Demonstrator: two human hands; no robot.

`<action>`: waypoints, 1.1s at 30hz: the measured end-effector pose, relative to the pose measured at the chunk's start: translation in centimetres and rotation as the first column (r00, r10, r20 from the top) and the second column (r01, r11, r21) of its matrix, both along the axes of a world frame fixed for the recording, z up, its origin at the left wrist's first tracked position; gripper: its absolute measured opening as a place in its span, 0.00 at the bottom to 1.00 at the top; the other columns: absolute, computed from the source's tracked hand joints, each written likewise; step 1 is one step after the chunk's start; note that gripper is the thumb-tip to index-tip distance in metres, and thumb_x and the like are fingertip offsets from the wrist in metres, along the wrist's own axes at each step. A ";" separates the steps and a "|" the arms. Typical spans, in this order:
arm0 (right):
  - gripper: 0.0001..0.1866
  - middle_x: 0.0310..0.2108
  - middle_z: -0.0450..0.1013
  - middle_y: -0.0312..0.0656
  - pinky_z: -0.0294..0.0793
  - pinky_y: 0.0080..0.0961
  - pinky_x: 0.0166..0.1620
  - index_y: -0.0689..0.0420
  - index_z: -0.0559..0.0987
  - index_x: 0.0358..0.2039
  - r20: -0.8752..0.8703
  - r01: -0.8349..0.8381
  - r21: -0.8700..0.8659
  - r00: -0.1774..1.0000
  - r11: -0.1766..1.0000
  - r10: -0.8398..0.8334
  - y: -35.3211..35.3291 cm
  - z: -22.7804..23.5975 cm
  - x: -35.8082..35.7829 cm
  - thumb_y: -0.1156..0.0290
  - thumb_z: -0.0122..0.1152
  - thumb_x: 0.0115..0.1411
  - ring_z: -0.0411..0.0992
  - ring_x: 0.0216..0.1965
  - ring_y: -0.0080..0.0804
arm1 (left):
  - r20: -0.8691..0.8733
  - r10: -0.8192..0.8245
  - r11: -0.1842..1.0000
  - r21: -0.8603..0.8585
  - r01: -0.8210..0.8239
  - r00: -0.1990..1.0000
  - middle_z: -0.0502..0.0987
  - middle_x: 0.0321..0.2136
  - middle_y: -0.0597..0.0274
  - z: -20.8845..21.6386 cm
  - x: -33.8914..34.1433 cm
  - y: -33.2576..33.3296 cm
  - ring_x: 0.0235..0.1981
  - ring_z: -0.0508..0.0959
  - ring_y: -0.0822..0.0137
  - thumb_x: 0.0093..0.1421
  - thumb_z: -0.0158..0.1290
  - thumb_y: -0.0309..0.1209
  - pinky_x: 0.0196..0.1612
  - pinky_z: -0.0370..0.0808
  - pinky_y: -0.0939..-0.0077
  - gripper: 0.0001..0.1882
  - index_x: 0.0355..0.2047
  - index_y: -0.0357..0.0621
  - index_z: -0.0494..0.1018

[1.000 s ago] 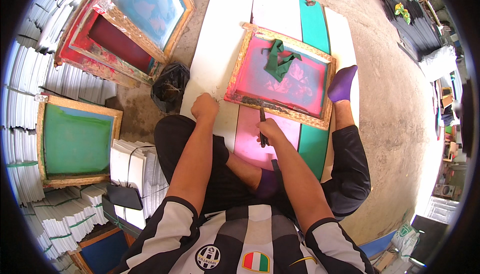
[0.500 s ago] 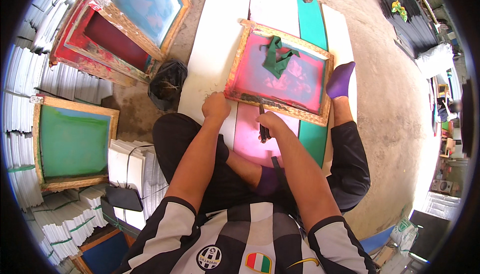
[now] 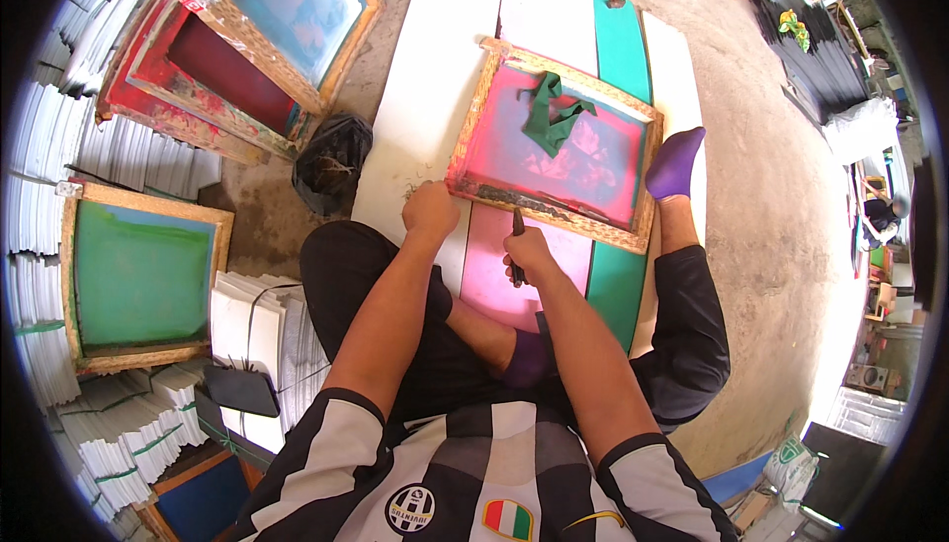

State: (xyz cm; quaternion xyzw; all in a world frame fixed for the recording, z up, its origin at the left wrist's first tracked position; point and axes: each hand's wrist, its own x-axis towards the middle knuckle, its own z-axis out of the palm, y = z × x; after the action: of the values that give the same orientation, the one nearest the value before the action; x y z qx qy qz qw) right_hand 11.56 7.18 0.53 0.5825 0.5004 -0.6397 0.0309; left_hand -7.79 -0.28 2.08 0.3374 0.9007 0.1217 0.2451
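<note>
A wooden screen-printing frame with pink-stained mesh lies tilted on the boards in front of me. My right hand is closed around a slim dark hand tool, perhaps pliers, its tip at the near rail of the frame. Beside the frame's near left corner, my left hand forms a fist; whatever is in it is hidden. Small thin bits lie by that fist. A crumpled dark green cloth rests on the mesh.
White, pink and green boards run under the frame and my feet. Left are a black plastic bag, other screen frames and bundled white stacks. A person is far right.
The dark tool in my right hand has turned slightly, and that hand has shifted a little. My left fist stays almost in place. The screen frame looks unmoved.
</note>
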 end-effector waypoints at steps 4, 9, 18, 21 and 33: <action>0.08 0.21 0.73 0.52 0.70 0.37 0.13 0.64 0.72 0.31 0.056 -0.004 0.166 0.998 0.986 -0.005 -1.5 0.9 -0.7 0.73 0.47 0.58 0.72 0.13 0.38 | -0.008 -0.004 1.000 0.025 0.005 1.000 0.82 0.41 0.43 -0.5 -0.1 0.0 0.44 0.82 0.44 0.55 0.54 0.28 0.48 0.78 0.51 0.14 0.40 0.40 0.82; 0.13 0.38 0.78 0.64 0.79 0.51 0.44 0.65 0.74 0.43 0.394 -0.212 0.376 0.918 0.902 0.052 -2.7 0.0 -2.0 0.70 0.50 0.61 0.80 0.41 0.57 | 0.021 -0.050 0.999 -0.016 0.051 0.999 0.79 0.45 0.44 0.4 -0.1 0.4 0.48 0.80 0.44 0.58 0.54 0.29 0.50 0.79 0.53 0.15 0.43 0.36 0.80; 0.16 0.37 0.78 0.63 0.79 0.54 0.42 0.62 0.70 0.50 0.456 -0.421 0.523 0.873 0.741 0.174 -3.7 2.0 -2.9 0.69 0.49 0.64 0.80 0.38 0.62 | 0.013 -0.039 0.999 -0.001 0.039 0.999 0.79 0.46 0.45 0.1 -0.1 -0.1 0.47 0.81 0.44 0.57 0.54 0.30 0.49 0.78 0.52 0.15 0.43 0.36 0.79; 0.16 0.34 0.78 0.64 0.79 0.55 0.40 0.60 0.71 0.50 0.409 -0.455 0.594 0.881 0.663 0.238 -3.2 2.4 -4.3 0.66 0.49 0.65 0.80 0.36 0.63 | -0.014 0.009 1.000 0.027 -0.009 1.000 0.79 0.46 0.45 0.9 -0.1 0.1 0.46 0.81 0.44 0.59 0.53 0.32 0.48 0.78 0.52 0.15 0.42 0.36 0.80; 0.15 0.35 0.79 0.60 0.77 0.51 0.46 0.60 0.76 0.45 0.107 -0.341 0.500 0.937 0.796 0.334 -3.5 3.0 -3.4 0.67 0.54 0.59 0.79 0.41 0.59 | 0.587 -0.164 0.805 0.544 -0.237 0.793 0.82 0.30 0.64 -2.3 0.4 0.1 0.29 0.77 0.75 0.65 0.57 0.32 0.34 0.73 0.78 0.11 0.40 0.37 0.82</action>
State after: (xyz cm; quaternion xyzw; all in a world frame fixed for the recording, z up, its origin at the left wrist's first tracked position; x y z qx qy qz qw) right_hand 8.21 3.68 3.57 0.4755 0.7472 -0.4643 -0.0080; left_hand -7.36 -0.18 -0.26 0.3204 0.6954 0.5029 0.4010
